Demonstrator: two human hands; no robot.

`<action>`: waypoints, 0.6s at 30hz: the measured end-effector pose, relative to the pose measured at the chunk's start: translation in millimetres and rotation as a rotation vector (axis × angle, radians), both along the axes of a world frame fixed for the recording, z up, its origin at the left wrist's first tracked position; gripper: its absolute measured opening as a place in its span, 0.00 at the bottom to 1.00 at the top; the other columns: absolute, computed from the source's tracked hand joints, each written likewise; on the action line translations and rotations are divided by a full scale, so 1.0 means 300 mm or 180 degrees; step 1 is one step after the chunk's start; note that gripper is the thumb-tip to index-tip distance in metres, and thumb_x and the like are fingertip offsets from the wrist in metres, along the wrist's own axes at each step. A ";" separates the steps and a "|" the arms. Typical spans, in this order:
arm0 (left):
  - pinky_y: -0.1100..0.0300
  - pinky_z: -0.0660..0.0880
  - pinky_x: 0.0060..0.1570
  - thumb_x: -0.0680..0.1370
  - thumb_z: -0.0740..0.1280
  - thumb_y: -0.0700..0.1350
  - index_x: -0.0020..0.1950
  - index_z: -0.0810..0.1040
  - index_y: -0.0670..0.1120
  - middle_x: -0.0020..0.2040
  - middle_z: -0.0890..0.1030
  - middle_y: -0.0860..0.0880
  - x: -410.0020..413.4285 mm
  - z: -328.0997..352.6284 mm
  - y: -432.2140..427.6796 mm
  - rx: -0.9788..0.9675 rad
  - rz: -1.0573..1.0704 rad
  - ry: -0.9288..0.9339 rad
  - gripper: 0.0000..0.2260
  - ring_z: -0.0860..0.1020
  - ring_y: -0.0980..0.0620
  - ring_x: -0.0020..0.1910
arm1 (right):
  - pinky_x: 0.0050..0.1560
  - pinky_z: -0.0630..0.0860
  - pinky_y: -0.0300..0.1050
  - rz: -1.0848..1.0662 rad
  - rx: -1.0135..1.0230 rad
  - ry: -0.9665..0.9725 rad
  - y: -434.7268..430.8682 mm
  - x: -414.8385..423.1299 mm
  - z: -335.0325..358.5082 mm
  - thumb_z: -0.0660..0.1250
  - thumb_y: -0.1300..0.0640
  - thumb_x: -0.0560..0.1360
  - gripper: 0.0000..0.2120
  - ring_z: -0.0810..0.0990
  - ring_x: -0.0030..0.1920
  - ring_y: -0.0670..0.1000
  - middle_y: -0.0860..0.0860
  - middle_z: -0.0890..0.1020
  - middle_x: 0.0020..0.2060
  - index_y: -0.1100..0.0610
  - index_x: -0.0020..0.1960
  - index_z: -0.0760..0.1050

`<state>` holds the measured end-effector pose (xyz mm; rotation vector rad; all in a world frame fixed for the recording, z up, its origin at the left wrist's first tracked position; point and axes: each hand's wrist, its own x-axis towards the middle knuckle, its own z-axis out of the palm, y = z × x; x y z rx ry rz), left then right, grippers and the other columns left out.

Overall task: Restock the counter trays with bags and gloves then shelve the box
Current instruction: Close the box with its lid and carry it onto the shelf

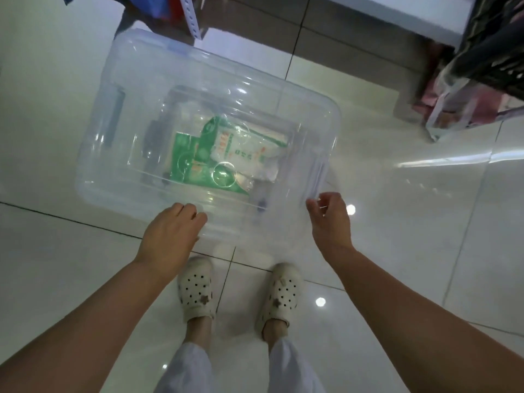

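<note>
A clear plastic storage box (119, 89) with its lid on sits low over the tiled floor, straight in front of me. Through the lid I see green and white packets (226, 154) lying on its bottom. My left hand (170, 234) lies over the near edge of the box, fingers curled down on the rim. At the near right corner, just below the clear side latch (319, 177), my right hand (330, 219) has its thumb and fingers closed around the rim. Whether the box rests on the floor or is lifted, I cannot tell.
My feet in white perforated clogs (195, 290) stand right behind the box. A metal shelf upright (191, 15) rises at the back left. A dark basket with clear bags (482, 66) stands at the right, and a white counter base (411, 15) at the back right.
</note>
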<state>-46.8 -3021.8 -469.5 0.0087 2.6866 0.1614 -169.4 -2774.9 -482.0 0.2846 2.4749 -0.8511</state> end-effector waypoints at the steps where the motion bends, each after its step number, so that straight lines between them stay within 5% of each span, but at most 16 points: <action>1: 0.55 0.74 0.30 0.52 0.81 0.37 0.38 0.77 0.42 0.34 0.77 0.44 0.001 -0.008 0.004 0.0021 0.0009 0.0028 0.20 0.76 0.44 0.32 | 0.47 0.74 0.48 -0.0097 -0.0016 -0.0059 -0.004 0.002 -0.008 0.66 0.53 0.75 0.09 0.76 0.44 0.51 0.54 0.77 0.46 0.54 0.51 0.68; 4: 0.51 0.76 0.40 0.58 0.76 0.39 0.46 0.78 0.41 0.40 0.79 0.43 -0.001 -0.016 0.017 0.0217 0.0075 0.0314 0.18 0.78 0.41 0.39 | 0.44 0.72 0.44 -0.0297 -0.0118 -0.0283 -0.001 0.009 -0.015 0.67 0.54 0.75 0.12 0.76 0.44 0.51 0.55 0.78 0.47 0.57 0.54 0.70; 6: 0.46 0.72 0.56 0.64 0.72 0.44 0.58 0.75 0.42 0.53 0.79 0.41 -0.020 -0.025 0.026 0.0295 0.0127 0.0403 0.23 0.77 0.39 0.53 | 0.45 0.72 0.42 -0.0471 -0.0181 -0.0344 0.006 0.003 -0.020 0.69 0.53 0.73 0.15 0.77 0.47 0.52 0.54 0.77 0.49 0.57 0.57 0.70; 8: 0.39 0.62 0.67 0.67 0.73 0.52 0.69 0.69 0.45 0.68 0.70 0.39 -0.060 -0.025 0.043 0.0230 0.0158 0.0068 0.32 0.66 0.38 0.69 | 0.50 0.74 0.45 -0.0711 -0.0190 -0.0350 0.014 -0.012 -0.026 0.72 0.51 0.70 0.24 0.76 0.51 0.51 0.53 0.75 0.54 0.58 0.61 0.68; 12: 0.34 0.45 0.70 0.72 0.64 0.64 0.77 0.45 0.55 0.79 0.42 0.46 -0.148 -0.043 0.070 0.0109 0.0300 -0.0499 0.41 0.40 0.42 0.76 | 0.63 0.68 0.49 -0.1274 -0.0666 -0.0859 0.025 -0.058 -0.047 0.73 0.49 0.70 0.39 0.69 0.65 0.54 0.56 0.66 0.68 0.59 0.72 0.56; 15: 0.33 0.45 0.70 0.73 0.63 0.64 0.76 0.44 0.56 0.78 0.41 0.48 -0.158 -0.057 0.086 0.0120 0.0358 -0.0469 0.40 0.38 0.42 0.76 | 0.66 0.66 0.52 -0.1414 -0.1109 -0.1377 0.023 -0.084 -0.075 0.72 0.48 0.70 0.43 0.68 0.67 0.57 0.56 0.64 0.70 0.57 0.75 0.50; 18: 0.31 0.47 0.69 0.73 0.65 0.61 0.76 0.48 0.55 0.79 0.46 0.47 -0.154 -0.062 0.089 0.0144 0.0418 -0.0309 0.38 0.43 0.41 0.77 | 0.55 0.77 0.50 -0.1441 -0.1295 -0.1349 0.013 -0.098 -0.086 0.75 0.50 0.68 0.35 0.77 0.53 0.53 0.54 0.75 0.58 0.59 0.67 0.63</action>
